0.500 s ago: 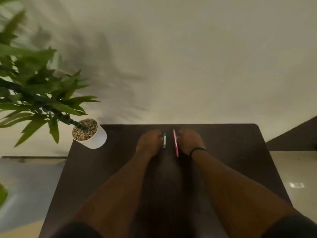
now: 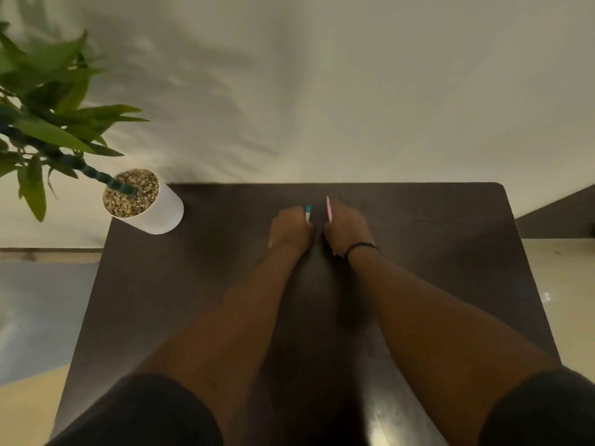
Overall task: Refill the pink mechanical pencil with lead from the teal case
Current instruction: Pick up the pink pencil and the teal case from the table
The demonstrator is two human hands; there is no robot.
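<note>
On table | left hand grip pinching teal case | right hand grip pinching pink pencil

A dark wooden table stands against a plain pale wall — leaf shadows fall across it — above a glossy cream floor.

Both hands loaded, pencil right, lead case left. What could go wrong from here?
1. The left hand covers most of the teal case; which end opens is not visible, so lead could spill onto the dark table, where it would be hard to spot.
2. The right hand grips the pink pencil mid-body, so uncapping may need a regrip.
3. Dim light makes threading lead harder.
</note>
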